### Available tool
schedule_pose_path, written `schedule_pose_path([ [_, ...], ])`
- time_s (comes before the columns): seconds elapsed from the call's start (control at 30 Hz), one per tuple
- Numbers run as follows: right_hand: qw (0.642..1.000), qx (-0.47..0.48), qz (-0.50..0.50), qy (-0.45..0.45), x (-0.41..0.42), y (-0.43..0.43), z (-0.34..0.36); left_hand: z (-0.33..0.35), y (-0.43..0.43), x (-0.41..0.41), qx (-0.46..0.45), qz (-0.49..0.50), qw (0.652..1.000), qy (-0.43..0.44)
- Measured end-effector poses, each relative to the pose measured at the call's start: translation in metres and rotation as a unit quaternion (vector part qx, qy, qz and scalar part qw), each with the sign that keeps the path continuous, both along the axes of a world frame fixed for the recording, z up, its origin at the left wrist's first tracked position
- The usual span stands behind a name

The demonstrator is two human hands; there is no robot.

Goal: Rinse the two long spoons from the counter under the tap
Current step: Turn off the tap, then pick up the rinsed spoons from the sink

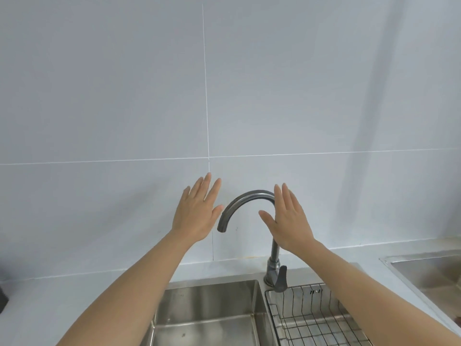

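A kitchen sink corner

We see a steel sink (212,308) set into a pale bench (74,290), a curved tap (245,198), a wire draining rack (311,318) and a grey tiled wall (124,96).

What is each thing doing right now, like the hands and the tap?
Left hand: open, raised, holding nothing.
Right hand: open, raised, holding nothing.
Tap: no water running from its spout.
Wire rack: sitting in the sink, right side.
Spoons: not in view.

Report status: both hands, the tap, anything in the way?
Both open, empty: left hand, right hand, raised. No water from tap; no spoons in view. Spout over sink basin; wire rack beside, not in the way.
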State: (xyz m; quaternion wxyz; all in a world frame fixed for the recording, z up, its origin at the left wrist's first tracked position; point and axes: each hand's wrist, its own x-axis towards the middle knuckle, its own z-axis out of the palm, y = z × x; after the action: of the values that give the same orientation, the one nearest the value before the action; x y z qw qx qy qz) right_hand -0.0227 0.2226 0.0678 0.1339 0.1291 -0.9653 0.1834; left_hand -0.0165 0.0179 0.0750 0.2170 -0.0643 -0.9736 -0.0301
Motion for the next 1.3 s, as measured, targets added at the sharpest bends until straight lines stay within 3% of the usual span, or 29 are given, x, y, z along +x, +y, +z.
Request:
schedule_pose_path([
  [0.17, 0.999, 0.040, 0.008, -0.026, 0.020, -0.010, -0.033, -0.051, 0.002, 0.022, 0.008, 0.011, 0.998, 0.064],
  [0.3, 0.994, 0.060, 0.021, -0.091, 0.037, -0.025, -0.082, -0.117, 0.011, 0.048, 0.056, 0.014, 0.998, 0.022],
  [0.47, 0.977, 0.089, 0.040, -0.190, 0.054, -0.039, -0.151, -0.210, 0.025, 0.078, 0.138, 0.020, 0.985, -0.101],
  [0.77, 0.930, 0.119, 0.072, -0.340, 0.045, -0.047, -0.276, -0.328, 0.076, 0.128, 0.229, 0.113, 0.909, -0.329],
  [0.9, 0.906, 0.135, 0.072, -0.396, 0.034, -0.048, -0.321, -0.367, 0.103, 0.130, 0.279, 0.166, 0.845, -0.424],
  [1.1, 0.883, 0.143, 0.046, -0.445, 0.025, -0.045, -0.379, -0.409, 0.130, 0.116, 0.281, 0.194, 0.771, -0.538],
  [1.3, 0.879, 0.135, -0.008, -0.457, 0.027, -0.049, -0.404, -0.421, 0.136, 0.110, 0.230, 0.185, 0.784, -0.546],
])
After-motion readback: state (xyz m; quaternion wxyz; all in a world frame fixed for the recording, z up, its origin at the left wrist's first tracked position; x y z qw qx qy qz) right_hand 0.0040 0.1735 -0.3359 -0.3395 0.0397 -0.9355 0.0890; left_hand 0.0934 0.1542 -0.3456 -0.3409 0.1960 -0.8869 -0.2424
